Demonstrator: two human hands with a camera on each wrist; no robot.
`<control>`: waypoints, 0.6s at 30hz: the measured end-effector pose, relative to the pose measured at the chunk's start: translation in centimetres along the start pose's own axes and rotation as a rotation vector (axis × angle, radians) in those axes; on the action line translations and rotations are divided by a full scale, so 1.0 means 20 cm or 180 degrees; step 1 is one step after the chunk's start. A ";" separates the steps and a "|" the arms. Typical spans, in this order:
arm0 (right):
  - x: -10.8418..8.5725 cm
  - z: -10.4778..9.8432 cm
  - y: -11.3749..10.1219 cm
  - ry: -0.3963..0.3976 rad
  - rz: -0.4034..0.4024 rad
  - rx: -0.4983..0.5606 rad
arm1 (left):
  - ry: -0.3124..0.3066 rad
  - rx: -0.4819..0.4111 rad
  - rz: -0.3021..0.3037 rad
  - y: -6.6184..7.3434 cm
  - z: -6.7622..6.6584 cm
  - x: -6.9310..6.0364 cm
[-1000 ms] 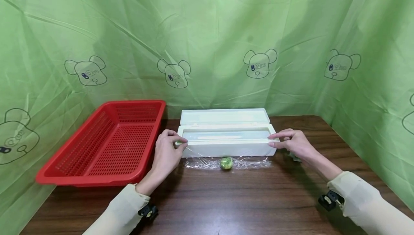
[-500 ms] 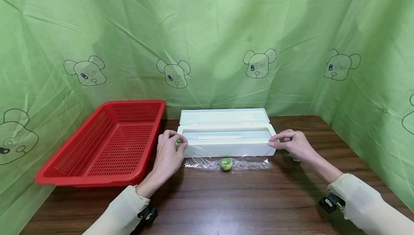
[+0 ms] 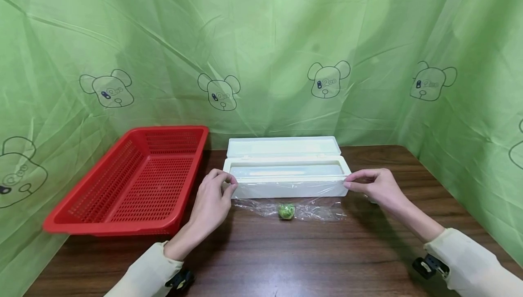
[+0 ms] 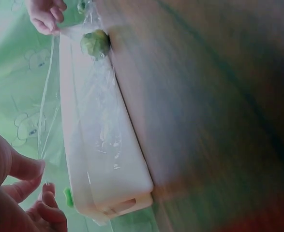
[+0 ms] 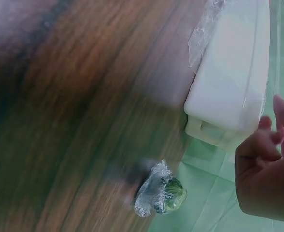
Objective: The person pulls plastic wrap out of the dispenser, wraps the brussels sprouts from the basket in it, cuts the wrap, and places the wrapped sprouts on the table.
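A long white cling film dispenser box (image 3: 290, 190) stands with its lid raised against the back. Clear cling film (image 3: 320, 208) drapes over its front onto the table, and a small round green vegetable, like a Brussels sprout (image 3: 286, 211), lies on it. My left hand (image 3: 212, 201) pinches the film at the box's left front corner, between thumb and index finger. At the right front corner my right hand (image 3: 380, 191) pinches the film's other end. The left wrist view shows the film edge (image 4: 46, 96) stretched between both hands.
On the left sits a red perforated plastic basket (image 3: 151, 188). A green vegetable wrapped in film (image 5: 168, 193) lies on the table beyond the box's right end. A green curtain (image 3: 269, 51) hangs behind the wooden table (image 3: 302, 256).
My right hand has moved slightly right, off the box's corner, with the film. The vegetable and the film on the table have shifted a little towards me. My left hand has dipped slightly.
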State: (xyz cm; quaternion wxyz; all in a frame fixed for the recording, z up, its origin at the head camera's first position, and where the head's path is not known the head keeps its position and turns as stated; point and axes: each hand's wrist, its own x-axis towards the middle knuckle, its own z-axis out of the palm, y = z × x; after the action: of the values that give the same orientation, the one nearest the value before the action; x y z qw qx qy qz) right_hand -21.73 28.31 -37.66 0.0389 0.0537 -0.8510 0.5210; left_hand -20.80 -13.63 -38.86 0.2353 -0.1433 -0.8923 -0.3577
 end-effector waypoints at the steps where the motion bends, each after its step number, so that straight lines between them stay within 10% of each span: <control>1: -0.01 0.00 0.00 -0.0025 0.0044 0.0036 | -0.0005 -0.0016 0.0018 0.00 0.00 0.00; 18: -0.07 0.01 -0.01 -0.0695 0.0223 0.0464 | -0.0374 -0.0241 -0.0103 0.01 -0.04 -0.04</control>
State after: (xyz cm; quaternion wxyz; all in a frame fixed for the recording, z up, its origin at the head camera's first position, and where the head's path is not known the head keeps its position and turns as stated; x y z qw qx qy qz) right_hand -20.38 28.09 -37.82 -0.0762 0.0830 -0.8114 0.5735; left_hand -19.69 -14.08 -38.60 0.1711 -0.1585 -0.8926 -0.3859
